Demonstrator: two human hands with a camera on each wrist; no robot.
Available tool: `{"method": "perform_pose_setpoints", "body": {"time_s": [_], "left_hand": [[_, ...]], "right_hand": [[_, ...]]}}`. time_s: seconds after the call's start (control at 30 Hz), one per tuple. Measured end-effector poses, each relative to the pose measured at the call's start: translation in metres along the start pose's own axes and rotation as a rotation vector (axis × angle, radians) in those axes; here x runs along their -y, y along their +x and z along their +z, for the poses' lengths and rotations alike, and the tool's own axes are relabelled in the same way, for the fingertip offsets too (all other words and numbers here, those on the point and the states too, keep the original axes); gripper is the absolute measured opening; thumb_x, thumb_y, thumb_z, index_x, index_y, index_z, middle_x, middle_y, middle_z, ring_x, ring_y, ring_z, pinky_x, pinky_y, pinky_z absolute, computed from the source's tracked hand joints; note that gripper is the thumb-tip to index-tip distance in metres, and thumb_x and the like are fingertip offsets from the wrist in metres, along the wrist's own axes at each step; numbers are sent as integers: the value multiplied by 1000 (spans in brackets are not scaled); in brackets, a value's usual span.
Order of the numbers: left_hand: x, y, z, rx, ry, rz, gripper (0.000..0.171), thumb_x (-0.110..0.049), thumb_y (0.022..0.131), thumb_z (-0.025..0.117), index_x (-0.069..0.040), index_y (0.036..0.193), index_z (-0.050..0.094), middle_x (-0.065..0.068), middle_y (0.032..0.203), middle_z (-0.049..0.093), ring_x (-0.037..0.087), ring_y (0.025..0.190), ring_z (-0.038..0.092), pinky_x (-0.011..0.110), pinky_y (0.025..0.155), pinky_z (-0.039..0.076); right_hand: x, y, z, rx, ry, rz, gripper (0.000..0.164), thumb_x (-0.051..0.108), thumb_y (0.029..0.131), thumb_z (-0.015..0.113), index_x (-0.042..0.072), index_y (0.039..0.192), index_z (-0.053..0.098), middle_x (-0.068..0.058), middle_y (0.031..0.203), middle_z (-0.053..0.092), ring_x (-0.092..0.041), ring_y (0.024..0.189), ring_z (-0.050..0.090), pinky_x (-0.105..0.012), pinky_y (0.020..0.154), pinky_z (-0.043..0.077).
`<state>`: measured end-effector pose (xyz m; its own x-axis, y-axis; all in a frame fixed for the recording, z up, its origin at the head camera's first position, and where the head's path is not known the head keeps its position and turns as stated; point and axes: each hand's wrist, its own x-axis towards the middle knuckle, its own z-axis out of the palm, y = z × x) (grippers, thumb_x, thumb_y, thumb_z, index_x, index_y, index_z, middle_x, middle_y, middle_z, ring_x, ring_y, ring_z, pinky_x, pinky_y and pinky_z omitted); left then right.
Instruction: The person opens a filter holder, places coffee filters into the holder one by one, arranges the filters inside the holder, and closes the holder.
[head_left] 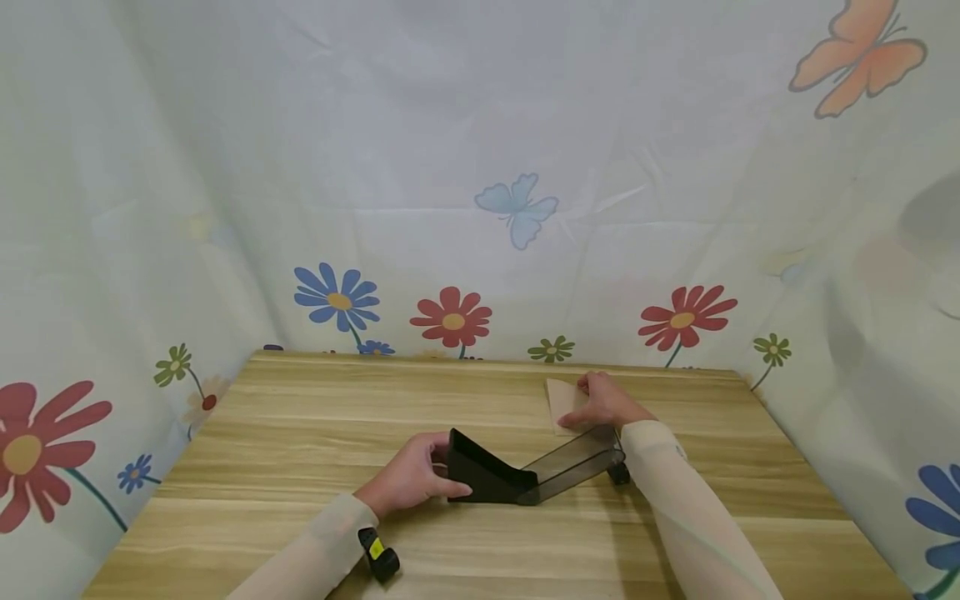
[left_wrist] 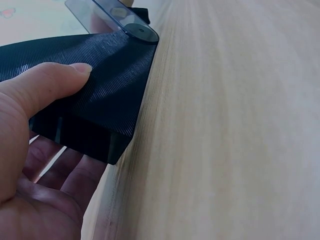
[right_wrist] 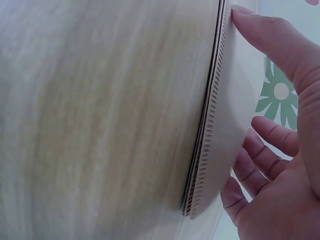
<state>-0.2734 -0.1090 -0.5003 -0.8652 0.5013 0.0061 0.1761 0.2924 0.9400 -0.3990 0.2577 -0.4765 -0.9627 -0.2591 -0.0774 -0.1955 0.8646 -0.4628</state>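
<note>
My left hand (head_left: 407, 477) grips a black filter holder (head_left: 480, 475) at its left end, with the thumb (left_wrist: 55, 82) on the near side and the other fingers underneath and behind. The holder rests on the table, and its clear hinged lid (head_left: 573, 461) is swung open to the right. Farther back, my right hand (head_left: 606, 402) holds a stack of brown paper coffee filters (head_left: 558, 405) by its edges. The thumb is at one edge and the fingertips are along another. The crimped seams (right_wrist: 206, 135) of the filters show in the right wrist view.
A wood-grain table (head_left: 337, 408) lies under everything. White cloth (head_left: 420, 167) printed with flowers and butterflies hangs behind it and at both sides. A black wrist camera (head_left: 381, 560) is strapped to the left sleeve; the right one (head_left: 618, 472) sits beside the lid's end.
</note>
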Motion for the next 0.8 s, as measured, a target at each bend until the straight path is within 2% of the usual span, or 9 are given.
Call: {"method": "perform_pose_setpoints", "body": {"time_s": [0.33,0.43,0.6,0.8], "left_hand": [[0,1,-1,3,4,-3,40,-23,79,90,-24,114,71,0,110,75,20,97,69,35,79,55],[-1,0,-1,4,9,10,40,-23,80,90,-22,115,71,-1,109,75,18,98,69,32,82,56],[-4,-1,0,3,26,37,39,-22,81,89,-19,116,71,-1,109,74,14,99,69,29,90,56],[-5,-2,0,7,18,40,39,-22,81,89,-18,115,71,-1,109,74,13,99,69,29,90,56]], "right_hand": [[2,-1,0,-23,-8,16,95,48,66,94,-8,132,54,-27,129,53,-33,106,55,-50,95,50],[1,-1,1,-32,-9,28,95,47,66,94,-5,133,53,-26,130,53,-33,107,55,-50,95,51],[4,-2,-1,-36,4,27,89,42,68,95,-4,132,52,-25,129,57,-34,110,57,-52,96,50],[5,-3,-4,-26,54,31,81,33,70,95,-1,129,52,-23,129,59,-33,109,58,-50,95,50]]}}
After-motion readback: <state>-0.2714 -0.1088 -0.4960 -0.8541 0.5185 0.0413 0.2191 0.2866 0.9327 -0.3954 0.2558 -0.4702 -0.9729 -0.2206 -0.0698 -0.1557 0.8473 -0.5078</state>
